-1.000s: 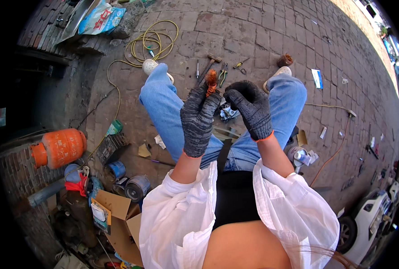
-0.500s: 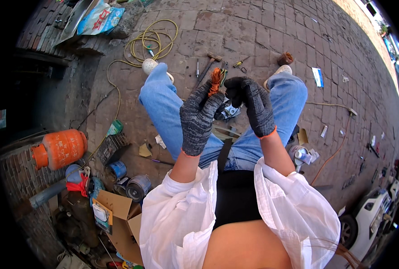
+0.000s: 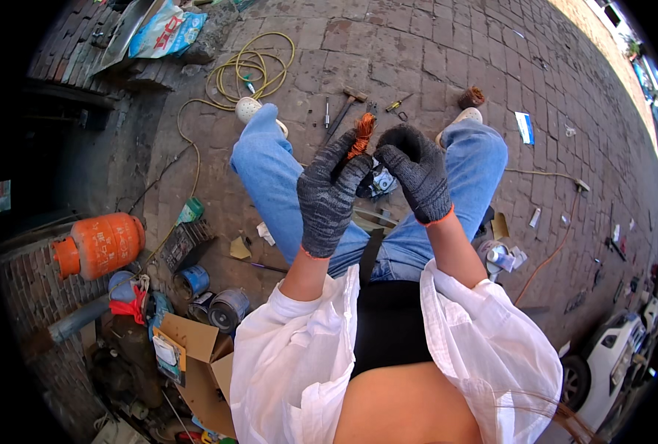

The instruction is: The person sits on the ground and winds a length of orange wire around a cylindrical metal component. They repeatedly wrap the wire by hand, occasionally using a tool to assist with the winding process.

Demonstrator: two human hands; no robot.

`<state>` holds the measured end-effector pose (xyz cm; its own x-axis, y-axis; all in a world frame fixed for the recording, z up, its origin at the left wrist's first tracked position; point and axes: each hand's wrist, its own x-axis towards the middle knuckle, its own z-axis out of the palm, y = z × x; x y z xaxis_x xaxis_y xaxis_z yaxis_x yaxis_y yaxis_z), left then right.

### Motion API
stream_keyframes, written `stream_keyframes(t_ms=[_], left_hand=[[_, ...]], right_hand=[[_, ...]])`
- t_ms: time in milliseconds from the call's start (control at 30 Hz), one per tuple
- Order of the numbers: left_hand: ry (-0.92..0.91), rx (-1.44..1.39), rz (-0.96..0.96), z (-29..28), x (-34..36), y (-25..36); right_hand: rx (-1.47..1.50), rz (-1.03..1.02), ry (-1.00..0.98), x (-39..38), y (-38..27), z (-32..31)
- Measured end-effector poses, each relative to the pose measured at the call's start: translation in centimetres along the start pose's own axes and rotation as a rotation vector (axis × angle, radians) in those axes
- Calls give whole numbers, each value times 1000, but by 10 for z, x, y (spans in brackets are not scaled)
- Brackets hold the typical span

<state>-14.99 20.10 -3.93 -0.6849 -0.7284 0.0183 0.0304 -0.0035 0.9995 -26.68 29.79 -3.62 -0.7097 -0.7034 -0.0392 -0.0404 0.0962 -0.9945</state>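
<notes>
A bundle of copper wire (image 3: 361,135) is pinched in the closed grip of the gloved left hand (image 3: 330,194), while the gloved right hand (image 3: 416,172), fingers curled together, is held just beside it, above the knees.

Bright sun lights the brick ground (image 3: 417,59), and the colours look strong and clear. The white sleeves (image 3: 491,348) shine so much that some folds almost wash out. The top left, by a low wall (image 3: 70,103), sits in deep dark shadow, and it is hard to see what is in there. Small things on the ground throw short, sharp shadows. The picture is round like a fishbowl, with black corners all around. Lines of bricks bend near the rim. The white car (image 3: 617,348) at the right edge looks squashed and a bit fuzzy. The middle is sharp, maybe a little soft on the gloves (image 3: 329,200).
</notes>
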Motion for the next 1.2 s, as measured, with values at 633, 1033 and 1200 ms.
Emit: stream_keyframes(t_ms=[633, 1033, 1200], left_hand=[[-824, 391, 195, -35, 19, 19], [-752, 1171, 134, -18, 50, 10], [-493, 946, 145, -8, 105, -35]], right_hand=[[354, 489, -870, 27, 74, -39], [-506, -215, -923, 91, 36, -38], [-1124, -611, -626, 126, 12, -21]])
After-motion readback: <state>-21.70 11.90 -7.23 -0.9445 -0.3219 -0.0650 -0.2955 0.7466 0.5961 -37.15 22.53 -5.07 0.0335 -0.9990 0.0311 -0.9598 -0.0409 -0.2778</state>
